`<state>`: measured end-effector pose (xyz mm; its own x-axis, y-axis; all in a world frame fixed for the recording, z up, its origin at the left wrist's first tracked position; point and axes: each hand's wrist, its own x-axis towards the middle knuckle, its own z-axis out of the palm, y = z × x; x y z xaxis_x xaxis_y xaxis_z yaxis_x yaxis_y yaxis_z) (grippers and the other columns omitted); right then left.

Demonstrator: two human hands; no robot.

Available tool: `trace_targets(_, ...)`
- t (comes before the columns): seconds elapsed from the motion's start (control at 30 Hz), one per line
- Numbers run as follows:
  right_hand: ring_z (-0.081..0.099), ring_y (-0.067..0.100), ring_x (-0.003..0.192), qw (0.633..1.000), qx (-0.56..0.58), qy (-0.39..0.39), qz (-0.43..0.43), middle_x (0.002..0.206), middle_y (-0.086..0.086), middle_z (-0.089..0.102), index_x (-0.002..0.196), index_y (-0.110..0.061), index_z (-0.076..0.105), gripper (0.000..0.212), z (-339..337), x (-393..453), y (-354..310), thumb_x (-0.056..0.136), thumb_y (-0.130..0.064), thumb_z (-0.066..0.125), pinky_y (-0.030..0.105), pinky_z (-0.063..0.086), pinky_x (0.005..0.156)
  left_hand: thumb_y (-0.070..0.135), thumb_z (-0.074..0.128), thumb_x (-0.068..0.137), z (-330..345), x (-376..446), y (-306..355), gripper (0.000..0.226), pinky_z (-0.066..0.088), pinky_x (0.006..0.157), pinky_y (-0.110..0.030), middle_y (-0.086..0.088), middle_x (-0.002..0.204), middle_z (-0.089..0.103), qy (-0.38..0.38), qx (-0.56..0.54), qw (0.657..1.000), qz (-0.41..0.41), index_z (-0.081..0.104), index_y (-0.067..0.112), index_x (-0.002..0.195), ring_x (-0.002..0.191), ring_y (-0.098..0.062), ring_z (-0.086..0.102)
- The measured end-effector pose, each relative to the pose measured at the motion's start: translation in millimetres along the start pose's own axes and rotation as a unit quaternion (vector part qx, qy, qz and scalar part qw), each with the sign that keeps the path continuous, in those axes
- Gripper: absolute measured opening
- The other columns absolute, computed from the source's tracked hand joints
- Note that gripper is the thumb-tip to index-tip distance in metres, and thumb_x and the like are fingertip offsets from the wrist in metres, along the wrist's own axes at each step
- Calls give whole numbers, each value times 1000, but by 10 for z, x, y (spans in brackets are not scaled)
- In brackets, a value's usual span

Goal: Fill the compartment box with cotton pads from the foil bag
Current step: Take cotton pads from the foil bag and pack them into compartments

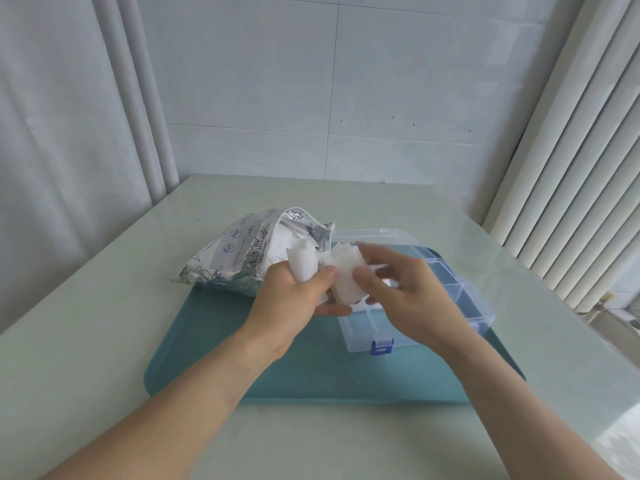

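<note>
Pale green tabletop, set against a white tiled wall; white curtain at left, vertical blinds at right.

Item 1. Teal tray, lying flat on the tabletop, centre of view. Bears items 2 and 5.

Item 2. Foil bag, silver with printed markings, lying on its side across the tray's far left corner, partly overhanging onto the tabletop. Mouth open and turned to the right; white pads visible inside.

Item 3. Left hand, raised over the tray, just right of the bag's mouth. Fingers curled round a bundle of cotton pads, which stands up out of the top of the fist; thumb pressed across toward the second bundle.

Item 4. Right hand, close beside the left, above the box. Thumb and fingers pinch a second clump of pads from the right side; this clump sits between the two hands and touches the left thumb. Exact number of pads in either bundle cannot be told.

Item 5. Compartment box, clear plastic with dividers, on the tray's right half, directly beneath the right hand. Lid open and tipped back on the far side. Blue latch on the near wall. Contents of the compartments largely hidden by the hands.
</note>
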<state>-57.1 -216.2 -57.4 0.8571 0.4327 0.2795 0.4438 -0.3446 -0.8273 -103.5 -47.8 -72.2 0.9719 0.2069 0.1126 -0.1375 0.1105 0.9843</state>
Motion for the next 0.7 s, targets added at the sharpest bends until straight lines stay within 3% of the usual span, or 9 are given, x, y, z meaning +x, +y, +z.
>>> trace_targets(0.07, 59, 6, 112, 998, -7, -47, -50, 133, -13, 54, 149, -39, 38, 76, -131, -19, -37, 86, -23, 77, 27, 55, 88, 7, 61, 97, -28, 9, 25, 14, 62, 64, -42, -20, 93, 75, -7, 33, 999, 2, 72, -2, 100, 77, -31, 74)
trace_targets(0.13, 59, 7, 111, 991, -52, -99, -68, 132, -14, 50, 152, -42, 30, 96, -197, -46, -79, 77, -22, 86, 25, 54, 86, 11, 62, 96, -56, 15, 39, 15, 62, 63, -43, -16, 85, 75, -36, 112, 993, 28, 73, 1, 95, 70, -29, 73)
trace_targets(0.2, 66, 11, 99, 994, -26, -101, -30, 119, -11, 58, 147, -36, 40, 84, -184, -39, -91, 76, -32, 85, 32, 58, 84, 11, 60, 98, -52, 4, 46, 17, 61, 62, -41, -15, 81, 74, -78, 152, 984, 46, 73, 1, 93, 70, -26, 72)
trace_targets(0.27, 72, 18, 91, 998, 29, -58, 20, 105, -2, 70, 129, -24, 60, 60, -176, -12, -63, 75, -40, 80, 40, 60, 83, 9, 58, 99, -22, -15, 42, 17, 61, 62, -40, -21, 86, 72, -104, 148, 982, 50, 74, 1, 96, 75, -26, 71)
trace_targets(0.33, 72, 15, 78, 998, 57, -13, 35, 90, 1, 76, 103, -16, 72, 29, -194, 21, -30, 79, -30, 81, 37, 59, 75, 10, 60, 98, 19, -39, 34, 17, 62, 64, -41, -21, 91, 72, -100, 128, 985, 56, 74, 2, 98, 78, -29, 73)
trace_targets(0.4, 67, 14, 68, 992, 104, 50, 47, 81, 3, 75, 90, -13, 74, 12, -266, 73, 14, 83, -19, 80, 31, 55, 65, 15, 61, 98, 44, -46, 27, 18, 62, 65, -43, -19, 87, 74, -78, 102, 990, 52, 70, -1, 96, 75, -31, 74)
trace_targets(0.5, 69, 20, 72, 971, 172, 123, 115, 85, 10, 72, 93, -6, 70, 15, -419, 246, 134, 84, -14, 79, 34, 60, 68, 14, 62, 98, 14, -34, 16, 16, 60, 58, -36, -14, 80, 75, -48, 81, 995, 36, 68, 0, 94, 69, -31, 74)
trace_targets(0.57, 70, 24, 73, 976, 104, 114, 154, 86, 12, 74, 95, -6, 70, 19, -477, 390, 214, 82, -15, 81, 41, 61, 75, 12, 63, 96, -17, -29, 12, 15, 55, 50, -32, -12, 76, 72, -43, 71, 996, 13, 68, -2, 94, 62, -29, 71)
trace_targets(0.7, 68, 15, 53, 975, 2, 56, 215, 77, 11, 70, 97, -4, 71, 34, -414, 604, 263, 74, -19, 89, 25, 57, 54, 15, 68, 94, -28, -27, 28, 18, 49, 44, -27, -10, 72, 69, -40, 50, 998, -25, 67, -3, 95, 52, -25, 65)
